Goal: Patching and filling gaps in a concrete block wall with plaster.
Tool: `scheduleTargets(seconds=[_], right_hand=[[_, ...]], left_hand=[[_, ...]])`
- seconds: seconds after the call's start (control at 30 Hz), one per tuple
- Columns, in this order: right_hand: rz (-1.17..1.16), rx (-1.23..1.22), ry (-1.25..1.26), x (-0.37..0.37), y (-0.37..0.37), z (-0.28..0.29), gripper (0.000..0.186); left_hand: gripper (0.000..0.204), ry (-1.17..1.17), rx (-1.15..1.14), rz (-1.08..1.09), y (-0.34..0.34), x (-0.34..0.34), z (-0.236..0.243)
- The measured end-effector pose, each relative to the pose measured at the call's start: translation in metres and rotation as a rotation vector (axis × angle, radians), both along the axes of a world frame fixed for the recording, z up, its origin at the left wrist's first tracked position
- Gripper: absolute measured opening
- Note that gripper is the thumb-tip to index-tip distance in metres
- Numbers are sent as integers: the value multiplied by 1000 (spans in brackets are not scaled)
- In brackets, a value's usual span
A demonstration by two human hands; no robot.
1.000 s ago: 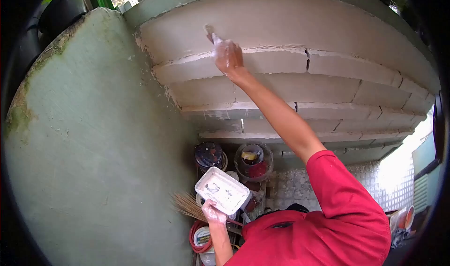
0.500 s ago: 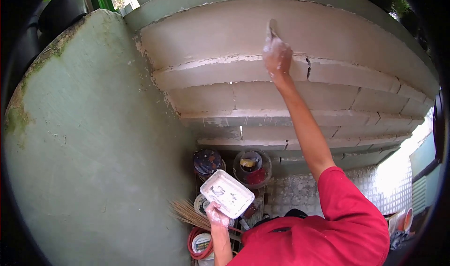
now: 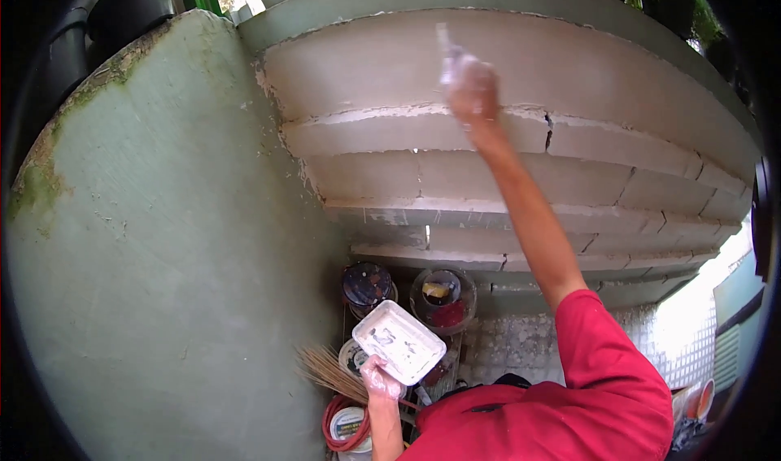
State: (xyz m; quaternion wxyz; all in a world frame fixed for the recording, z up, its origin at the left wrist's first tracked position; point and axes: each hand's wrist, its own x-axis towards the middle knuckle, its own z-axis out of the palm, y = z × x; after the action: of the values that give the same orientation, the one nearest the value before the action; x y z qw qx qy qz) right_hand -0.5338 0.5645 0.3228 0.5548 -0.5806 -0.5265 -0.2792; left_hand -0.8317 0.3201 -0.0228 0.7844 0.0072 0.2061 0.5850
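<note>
My left hand [image 3: 381, 376], smeared white, grips the lower edge of a shallow white rectangular tray [image 3: 421, 349]. Dabs of white paste with grey patches lie inside the tray. My right arm stretches up to the wall, where my right hand [image 3: 473, 87] is closed round a thin, white-smeared spatula [image 3: 443, 42]. Motion blurs this hand and the blade, and whether the blade touches the surface I cannot tell. Behind it is the smooth beige top band of the stepped wall [image 3: 350, 67]. Rough white filler runs along the ledge under that band.
A green wall [image 3: 179, 217] rises on the left. Below the tray's level stand a dark paint-spotted bucket [image 3: 366, 284], a clear round tub [image 3: 469, 298] holding a yellow sponge, a straw broom [image 3: 325, 371] and a coiled red hose [image 3: 333, 420]. Black plant pots [image 3: 130, 10] sit top left.
My right hand with the spatula has swept a little left across the top band. The left hand still holds the tray, and the whole view has shifted slightly.
</note>
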Motion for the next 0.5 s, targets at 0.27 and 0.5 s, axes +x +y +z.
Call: scheduleTargets(seconds=[0.27, 0.5], right_hand=[[-176, -118, -142, -25, 31, 3, 25], [-63, -300, -611, -61, 39, 10, 22]], left_hand=[[68, 22, -11, 1, 4, -2, 0], [70, 0, -7, 13, 2, -8, -1]])
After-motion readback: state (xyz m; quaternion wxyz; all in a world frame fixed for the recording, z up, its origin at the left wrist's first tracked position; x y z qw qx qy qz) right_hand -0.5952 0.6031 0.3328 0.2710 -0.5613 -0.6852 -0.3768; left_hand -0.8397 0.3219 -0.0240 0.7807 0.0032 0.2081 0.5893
